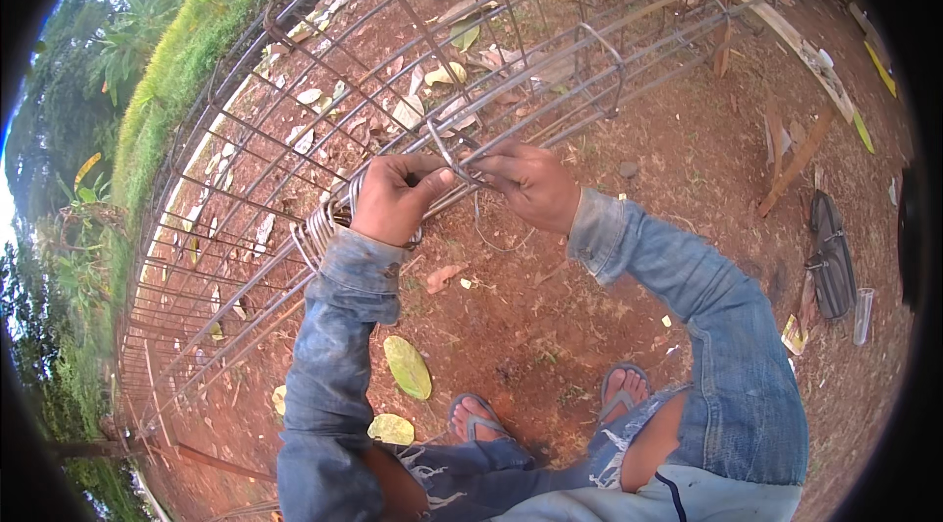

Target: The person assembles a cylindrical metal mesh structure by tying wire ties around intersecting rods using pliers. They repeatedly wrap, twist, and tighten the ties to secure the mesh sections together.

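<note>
A long cage of steel reinforcing bars (324,119) runs diagonally across the view. My left hand (395,198) is closed at its near edge, thumb and forefinger pressed together beside a bent steel stirrup (437,137). What lies between those fingertips is hidden. Just right of the stirrup, my right hand (535,186) is closed with its fingertips at the bars. From under them a thin wire (478,222) hangs in a loose curve toward the ground. Several stirrups (316,235) are bunched around the bars by my left wrist.
Wooden boards (776,26) and stakes (798,164) stand at the right. A dark bag (831,257) and a clear tube-shaped container (863,316) lie on the reddish soil. Fallen leaves (407,367) are scattered near my sandalled feet (478,417). Grass (192,41) borders the far left.
</note>
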`<control>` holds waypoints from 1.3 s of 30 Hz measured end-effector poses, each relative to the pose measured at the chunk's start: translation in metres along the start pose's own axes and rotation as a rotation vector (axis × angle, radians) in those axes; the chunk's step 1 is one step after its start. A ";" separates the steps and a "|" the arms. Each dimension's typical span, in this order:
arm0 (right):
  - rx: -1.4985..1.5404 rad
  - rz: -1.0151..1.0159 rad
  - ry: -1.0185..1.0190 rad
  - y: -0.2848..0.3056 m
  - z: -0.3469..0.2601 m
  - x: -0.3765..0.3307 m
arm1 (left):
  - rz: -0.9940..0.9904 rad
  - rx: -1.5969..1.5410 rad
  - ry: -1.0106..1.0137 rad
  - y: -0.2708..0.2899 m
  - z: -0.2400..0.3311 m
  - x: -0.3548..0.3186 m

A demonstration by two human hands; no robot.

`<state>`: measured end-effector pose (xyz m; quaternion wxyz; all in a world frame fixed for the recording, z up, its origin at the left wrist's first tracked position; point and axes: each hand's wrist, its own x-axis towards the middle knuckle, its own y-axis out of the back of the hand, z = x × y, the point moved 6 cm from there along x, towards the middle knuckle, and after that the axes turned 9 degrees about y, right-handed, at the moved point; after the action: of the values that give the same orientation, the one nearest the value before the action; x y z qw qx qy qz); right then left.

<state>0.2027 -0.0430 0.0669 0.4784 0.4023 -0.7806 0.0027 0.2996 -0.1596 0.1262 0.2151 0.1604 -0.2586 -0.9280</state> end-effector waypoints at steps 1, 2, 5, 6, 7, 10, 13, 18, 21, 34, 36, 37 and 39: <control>-0.067 -0.024 0.047 0.001 0.000 -0.001 | 0.009 0.010 0.009 -0.001 -0.002 0.002; -0.016 -0.064 0.017 -0.002 -0.003 0.000 | 0.021 0.023 0.019 0.000 -0.006 0.002; 0.092 -0.136 -0.051 -0.005 -0.010 -0.001 | 0.021 0.020 0.013 0.000 -0.013 0.003; 0.099 -0.128 -0.056 -0.004 -0.010 -0.003 | 0.013 0.012 0.003 -0.002 -0.011 0.004; 0.106 -0.121 -0.061 -0.003 -0.010 -0.004 | -0.008 0.035 0.032 -0.003 -0.010 0.004; 0.154 -0.051 -0.115 -0.006 -0.022 -0.002 | -0.023 -0.014 -0.176 -0.003 -0.008 0.002; 0.192 -0.064 -0.265 -0.012 -0.023 -0.010 | -0.198 -0.047 -0.156 -0.011 -0.007 0.005; 0.390 -0.040 -0.423 -0.015 -0.022 -0.014 | -0.382 -0.248 0.232 -0.011 -0.022 0.008; 0.319 -0.048 -0.385 -0.011 -0.021 -0.013 | -0.373 -0.187 0.161 -0.013 -0.023 0.010; -0.594 -0.465 0.027 0.002 -0.088 0.008 | -0.291 -0.010 -0.046 -0.011 -0.018 0.008; -0.709 -0.602 0.147 -0.010 -0.104 0.023 | -0.313 0.057 -0.020 -0.012 -0.013 0.008; -0.730 -0.649 0.194 -0.017 -0.110 0.031 | -0.302 0.039 -0.010 -0.010 -0.015 0.006; -0.761 -0.721 0.309 -0.030 -0.118 0.044 | -0.316 -0.019 -0.045 -0.010 -0.026 0.013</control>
<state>0.2999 -0.0443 0.1525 0.6699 0.4378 -0.4598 -0.3849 0.2960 -0.1688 0.0969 0.0621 0.1762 -0.2262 -0.9560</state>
